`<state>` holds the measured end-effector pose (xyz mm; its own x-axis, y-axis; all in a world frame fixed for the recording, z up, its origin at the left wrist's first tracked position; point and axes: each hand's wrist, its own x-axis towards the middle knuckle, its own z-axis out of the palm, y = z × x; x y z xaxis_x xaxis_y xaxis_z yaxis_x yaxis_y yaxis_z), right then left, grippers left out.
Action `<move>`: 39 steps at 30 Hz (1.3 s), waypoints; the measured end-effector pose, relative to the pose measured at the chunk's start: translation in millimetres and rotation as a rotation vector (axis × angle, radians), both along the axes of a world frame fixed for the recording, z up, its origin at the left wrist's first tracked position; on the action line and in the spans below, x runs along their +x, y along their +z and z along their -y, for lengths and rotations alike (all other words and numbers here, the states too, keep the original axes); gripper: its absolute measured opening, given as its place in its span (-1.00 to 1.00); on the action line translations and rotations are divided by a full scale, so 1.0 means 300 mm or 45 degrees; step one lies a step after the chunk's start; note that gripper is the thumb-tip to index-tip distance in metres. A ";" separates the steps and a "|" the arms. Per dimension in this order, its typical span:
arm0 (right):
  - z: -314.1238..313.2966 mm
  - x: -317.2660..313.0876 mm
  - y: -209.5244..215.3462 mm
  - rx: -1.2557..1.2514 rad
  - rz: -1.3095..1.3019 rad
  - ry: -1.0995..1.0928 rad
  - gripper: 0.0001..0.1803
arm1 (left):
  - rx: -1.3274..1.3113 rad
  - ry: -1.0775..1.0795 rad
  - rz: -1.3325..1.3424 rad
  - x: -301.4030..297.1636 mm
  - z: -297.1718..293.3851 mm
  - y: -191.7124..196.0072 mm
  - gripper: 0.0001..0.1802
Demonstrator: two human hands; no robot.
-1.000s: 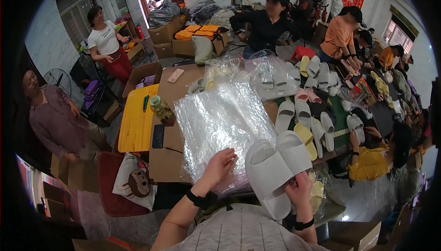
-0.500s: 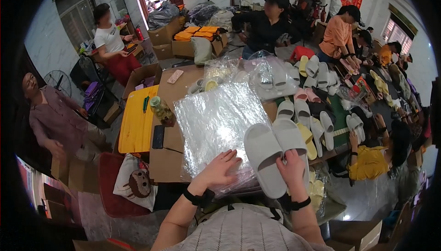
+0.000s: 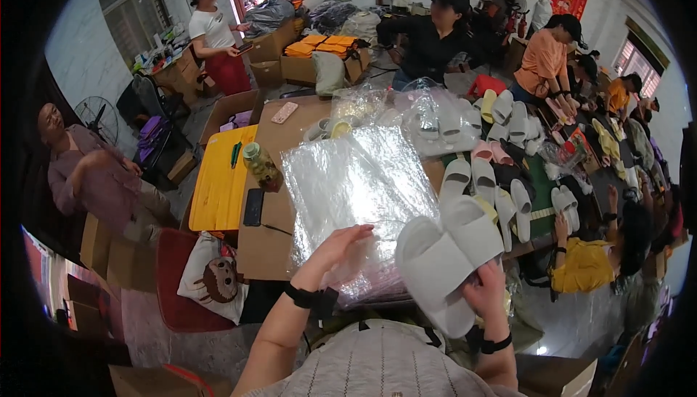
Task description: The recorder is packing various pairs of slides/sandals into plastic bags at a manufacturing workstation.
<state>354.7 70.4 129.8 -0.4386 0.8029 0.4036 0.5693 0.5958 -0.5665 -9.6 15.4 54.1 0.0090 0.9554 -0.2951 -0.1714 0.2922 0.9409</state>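
Slippers point(image 3: 441, 263), a pale pair, are held above the table's point(image 3: 265, 252) near right edge, gripped by the closed right hand point(image 3: 488, 288). The left hand point(image 3: 335, 247) is held loosely open, empty, over clear plastic bags point(image 3: 341, 179); whether they are touched cannot be told. A jar point(image 3: 263, 168) is placed far left; loose footwear point(image 3: 520, 208) is spread right.
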 end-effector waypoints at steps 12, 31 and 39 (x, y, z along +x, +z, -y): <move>0.041 -0.135 -0.096 -0.210 0.245 0.383 -0.71 | 0.046 -0.054 -0.114 0.017 -0.026 0.058 -0.44; 0.004 -0.181 -0.096 -0.103 0.182 0.355 -0.72 | 0.650 -0.355 -1.457 0.120 0.050 0.230 -0.53; 0.031 -0.196 -0.100 -0.027 0.279 0.663 -0.74 | 0.648 -0.243 -1.185 0.139 0.028 0.229 -0.51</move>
<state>296.0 61.0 99.9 -0.8508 0.4649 0.2451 0.3086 0.8194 -0.4830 32.0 7.1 123.0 0.1484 0.9744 0.1687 0.6815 -0.2244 0.6966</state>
